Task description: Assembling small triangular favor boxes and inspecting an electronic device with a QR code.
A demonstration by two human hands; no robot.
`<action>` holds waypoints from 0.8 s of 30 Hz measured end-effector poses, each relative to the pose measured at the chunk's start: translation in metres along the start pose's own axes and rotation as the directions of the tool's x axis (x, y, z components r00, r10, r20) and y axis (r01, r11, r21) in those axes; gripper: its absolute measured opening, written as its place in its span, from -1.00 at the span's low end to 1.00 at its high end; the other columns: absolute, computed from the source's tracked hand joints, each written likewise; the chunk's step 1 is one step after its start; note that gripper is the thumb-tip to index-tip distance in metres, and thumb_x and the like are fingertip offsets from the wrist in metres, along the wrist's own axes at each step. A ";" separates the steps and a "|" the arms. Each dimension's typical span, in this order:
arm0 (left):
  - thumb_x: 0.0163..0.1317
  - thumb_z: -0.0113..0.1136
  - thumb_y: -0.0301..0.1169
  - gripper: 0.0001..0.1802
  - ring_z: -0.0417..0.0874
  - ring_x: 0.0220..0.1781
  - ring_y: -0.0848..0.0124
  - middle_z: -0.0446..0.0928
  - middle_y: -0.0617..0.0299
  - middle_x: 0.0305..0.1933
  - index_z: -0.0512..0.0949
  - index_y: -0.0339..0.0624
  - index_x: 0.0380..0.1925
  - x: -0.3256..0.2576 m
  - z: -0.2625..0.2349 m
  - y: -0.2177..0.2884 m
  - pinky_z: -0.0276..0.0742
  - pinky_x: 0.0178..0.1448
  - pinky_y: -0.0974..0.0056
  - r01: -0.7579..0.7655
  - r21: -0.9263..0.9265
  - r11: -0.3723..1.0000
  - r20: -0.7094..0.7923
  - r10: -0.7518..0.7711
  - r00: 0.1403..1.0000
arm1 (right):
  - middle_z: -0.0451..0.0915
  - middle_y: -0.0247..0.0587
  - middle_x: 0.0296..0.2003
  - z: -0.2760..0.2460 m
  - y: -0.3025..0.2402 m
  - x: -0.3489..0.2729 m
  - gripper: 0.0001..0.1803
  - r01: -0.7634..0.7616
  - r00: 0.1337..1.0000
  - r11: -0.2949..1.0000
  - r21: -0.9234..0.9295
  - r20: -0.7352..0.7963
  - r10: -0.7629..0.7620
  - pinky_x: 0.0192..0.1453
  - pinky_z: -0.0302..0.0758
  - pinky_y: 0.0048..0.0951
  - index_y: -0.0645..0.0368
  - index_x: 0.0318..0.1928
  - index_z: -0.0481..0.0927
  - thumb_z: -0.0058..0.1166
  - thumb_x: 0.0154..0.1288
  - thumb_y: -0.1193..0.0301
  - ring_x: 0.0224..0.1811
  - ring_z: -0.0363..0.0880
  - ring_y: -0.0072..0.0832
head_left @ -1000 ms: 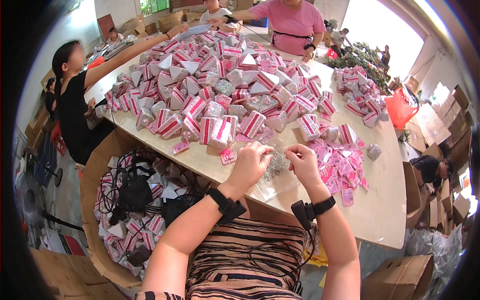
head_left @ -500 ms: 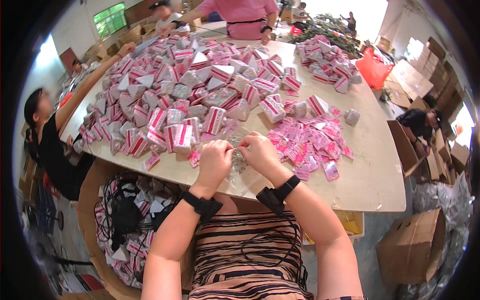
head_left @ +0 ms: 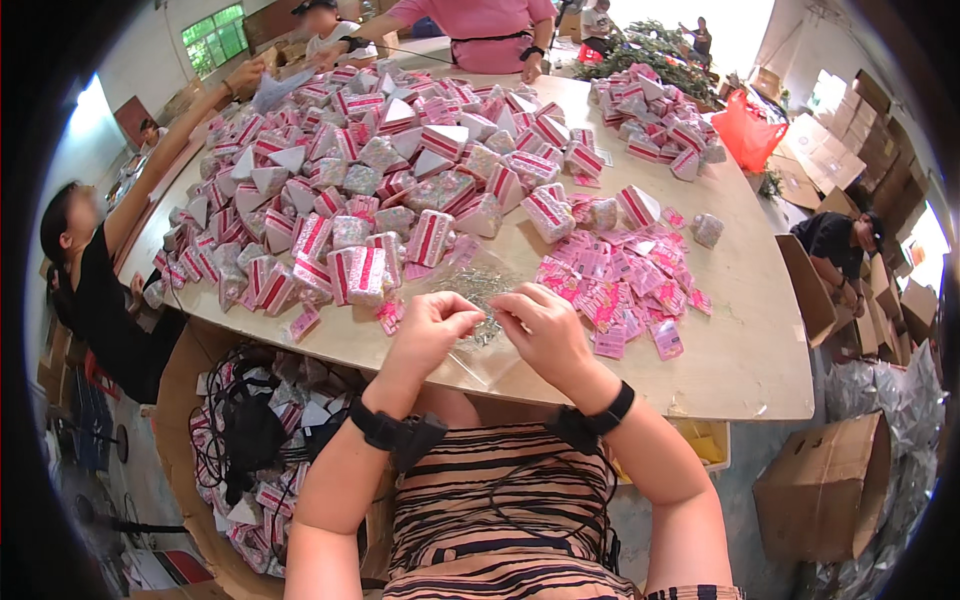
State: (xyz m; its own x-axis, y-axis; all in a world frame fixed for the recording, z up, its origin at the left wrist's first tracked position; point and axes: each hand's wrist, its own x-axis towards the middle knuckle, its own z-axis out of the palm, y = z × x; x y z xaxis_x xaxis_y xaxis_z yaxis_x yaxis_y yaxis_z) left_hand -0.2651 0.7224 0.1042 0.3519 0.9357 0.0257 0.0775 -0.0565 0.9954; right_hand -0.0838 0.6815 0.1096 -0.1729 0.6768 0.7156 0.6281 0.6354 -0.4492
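Observation:
My left hand (head_left: 432, 328) and my right hand (head_left: 548, 328) face each other over the table's near edge, a small gap between them. Thumb and fingers of each are pinched together; anything in them is too small to make out. Just beyond and below lies a clear plastic bag (head_left: 462, 374) with a heap of small shiny metal pieces (head_left: 484, 290) on it. To the right of my right hand spreads a pile of pink printed cards (head_left: 625, 285). Past my left hand rises a large heap of wrapped, cake-slice-shaped items (head_left: 358, 272), white with pink-red bands.
The pale table (head_left: 740, 350) has a curved right edge. A smaller heap of the items (head_left: 660, 120) and a red plastic bag (head_left: 750, 130) are at the far right. A filled cardboard box (head_left: 180, 440) stands below left. Co-workers are at the left, far side and right.
My hands have moved apart and slightly nearer to me, baring more of the metal pieces. At the far left, a co-worker's raised hand now has a translucent bag by it.

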 end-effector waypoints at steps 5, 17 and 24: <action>0.21 0.24 -0.48 -0.90 0.49 -0.44 0.63 0.56 0.35 -0.49 0.62 -0.32 -0.41 -0.008 0.024 0.005 0.43 -0.30 0.47 0.036 -0.054 0.998 0.128 -0.029 0.991 | 0.52 -0.20 -0.41 -0.028 -0.006 -0.014 -0.87 0.008 0.998 0.995 -0.099 0.058 -0.002 -0.28 0.51 -0.27 0.16 -0.32 0.57 0.19 0.07 0.54 -0.34 0.55 -0.21; -0.02 0.42 -0.28 -0.59 0.41 0.12 0.19 0.44 0.14 -0.05 0.55 -0.11 -0.15 -0.037 0.056 -0.001 0.13 0.32 0.04 -0.449 0.762 0.467 0.286 0.379 0.880 | 0.56 -0.07 -0.38 -0.121 0.100 -0.057 -0.90 -0.316 0.929 0.642 -0.699 -0.092 0.358 -0.24 0.53 -0.19 0.20 -0.38 0.57 0.07 0.23 0.44 -0.33 0.59 -0.11; -0.03 0.42 -0.31 -0.60 0.40 0.15 0.18 0.44 0.10 -0.03 0.56 -0.10 -0.16 -0.040 0.058 -0.008 0.08 0.38 -0.01 -0.469 0.796 0.381 0.308 0.412 0.858 | 0.58 -0.06 -0.35 -0.110 0.122 -0.060 -0.86 -0.308 0.911 0.517 -0.799 -0.089 0.404 -0.21 0.52 -0.17 0.23 -0.43 0.55 0.06 0.23 0.44 -0.28 0.60 -0.08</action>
State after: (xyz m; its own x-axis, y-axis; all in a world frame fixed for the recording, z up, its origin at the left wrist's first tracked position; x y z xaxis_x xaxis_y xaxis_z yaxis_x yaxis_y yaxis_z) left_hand -0.2255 0.6647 0.0902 0.6215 0.6717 0.4032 0.6072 -0.7382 0.2939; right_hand 0.0870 0.6771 0.0707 0.1639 0.8394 0.5182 0.9839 -0.1768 -0.0247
